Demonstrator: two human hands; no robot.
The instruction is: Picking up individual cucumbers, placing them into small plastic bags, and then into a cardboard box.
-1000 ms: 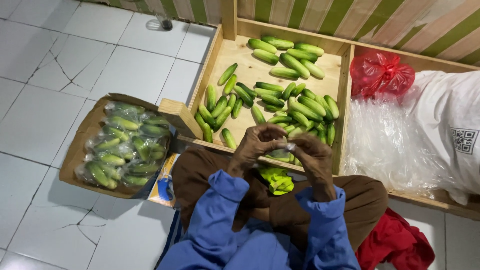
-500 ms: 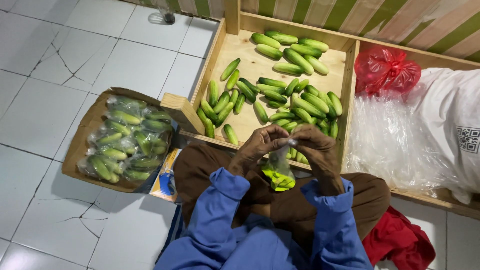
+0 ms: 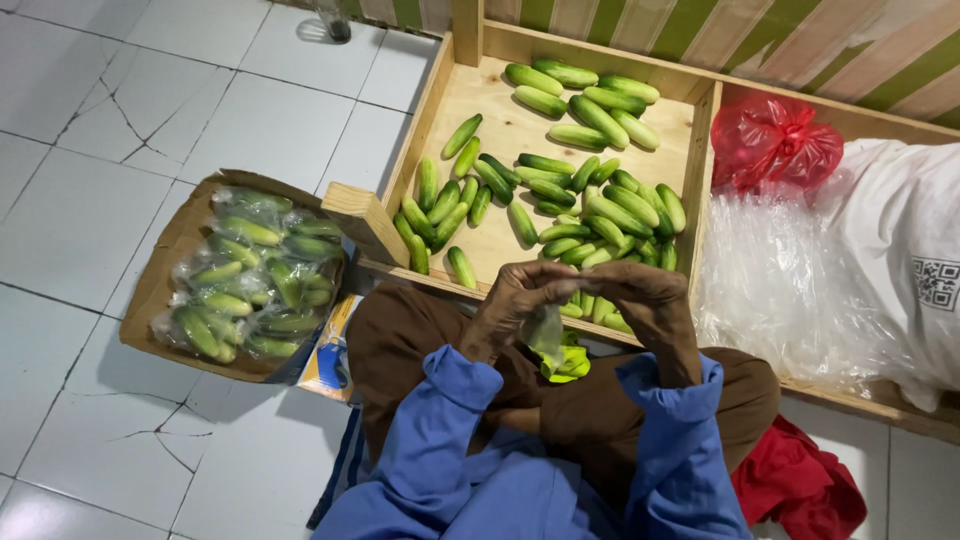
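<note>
Head view, left hand [image 3: 515, 300] and right hand [image 3: 650, 298] fingers pinching clear bag [image 3: 546, 330] (over lap), beside wooden crate [image 3: 425, 135] edge

Bare wooden crate [image 3: 455, 115], glossy cucumbers [image 3: 600, 120], seemingly thin clear plastic bag [image 3: 545, 330].

Both forearms, clad in blue sleeves, are extended forward from the lower edge of the view and are angled inward so that the hands meet in front of the body above the lap. The left hand [image 3: 515, 305] is held with its back turned upward and its fingers curled and pinched together at the tips, while the right hand [image 3: 648, 300] is likewise bent at the wrist, its fingers drawn in toward those of the left. The fingertips of the two hands are brought close together, nearly touching.
</note>
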